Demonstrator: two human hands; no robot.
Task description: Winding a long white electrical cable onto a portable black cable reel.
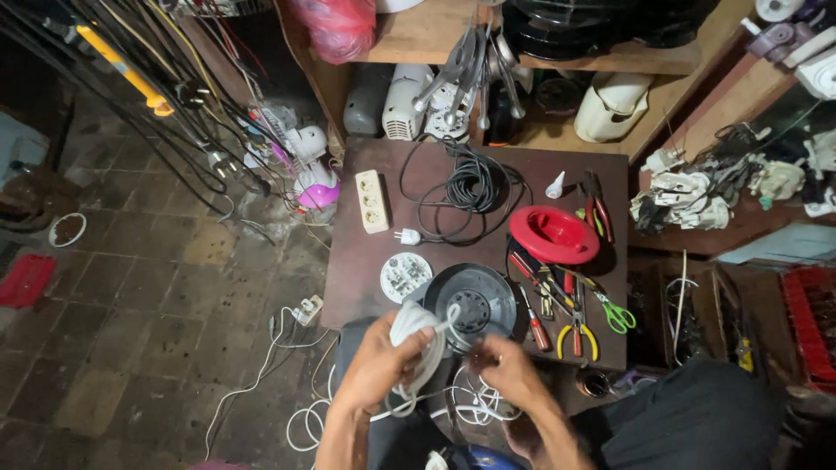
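- The left hand (376, 361) sits nearest the camera, its grip clenched around a bundle of white cable (416, 341) that is looped into an upright hank; the hank's long axis runs roughly up and down in the view, from the palm toward the desk edge.
- The right hand (512, 372) is just beside it, to the right and level with it. Its fingers pinch a strand of the same white cable, which stretches leftward across the gap to the hank, so the cable lies to the left of the right grip and the left hand is the one that carries the bulk.
- Below and between the wrists, slack loops of the white cable hang down toward the floor.
- Just beyond the hands, at the near edge of the dark desk (366, 261), stands a round black housing (473, 300); the top of the hank overlaps its near rim.
- Left of the housing lies a small white round disc (405, 277); right of it lie screwdrivers and pliers (579, 335) with yellow grips, and green-handled scissors (616, 315).
- Further back are a red round lid (554, 235), a coil of black cable (470, 187) with a white plug, and a cream power strip (372, 201).
- Farthest off, wooden shelves (418, 39) hold appliance parts.
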